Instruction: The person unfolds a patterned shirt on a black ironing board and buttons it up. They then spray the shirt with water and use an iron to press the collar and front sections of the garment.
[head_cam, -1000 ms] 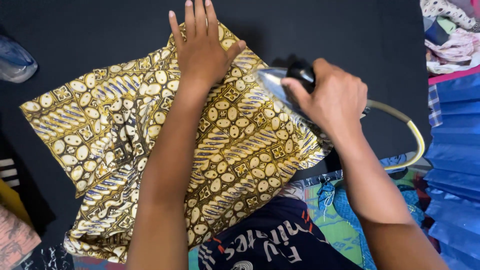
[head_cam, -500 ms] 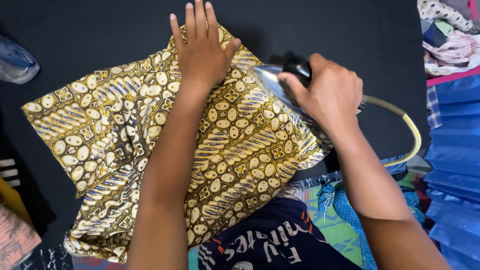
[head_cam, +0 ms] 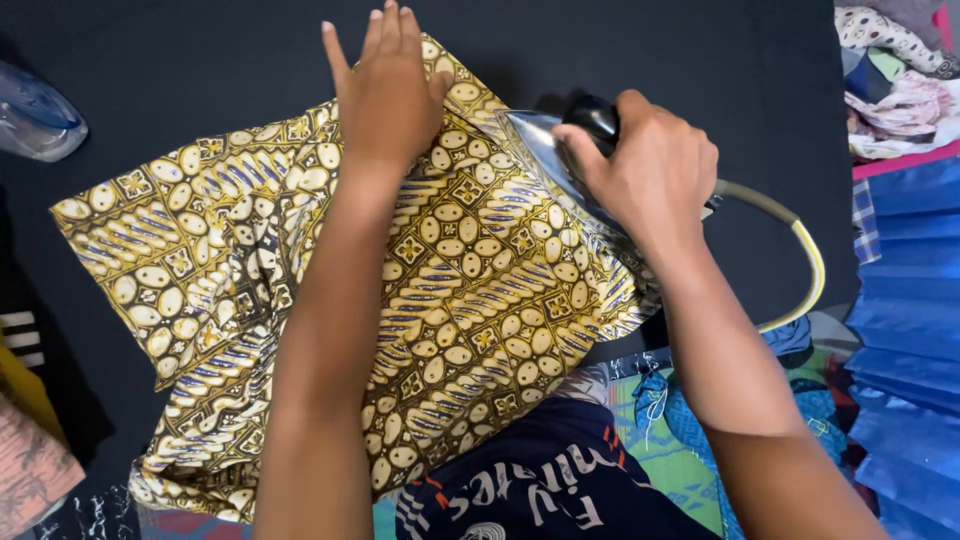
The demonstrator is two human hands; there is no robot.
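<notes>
Left hand [head_cam: 385, 95] flat, fingers spread, pressing the far edge of the yellow patterned cloth [head_cam: 470, 290]. Right hand [head_cam: 655, 165] clenched around the iron [head_cam: 560, 150] handle; iron sits on the cloth's right side. Cloth spread over the dark surface [head_cam: 200, 60].

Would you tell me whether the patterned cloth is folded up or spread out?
Spread out: the patterned cloth lies flat on the dark surface, pressed by the left hand.

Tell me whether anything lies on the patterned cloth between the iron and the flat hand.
Nothing visible does. The iron, gripped by the right hand, sits on the yellow batik cloth just right of the left hand, which presses flat on it; only bare fabric separates them.
</notes>
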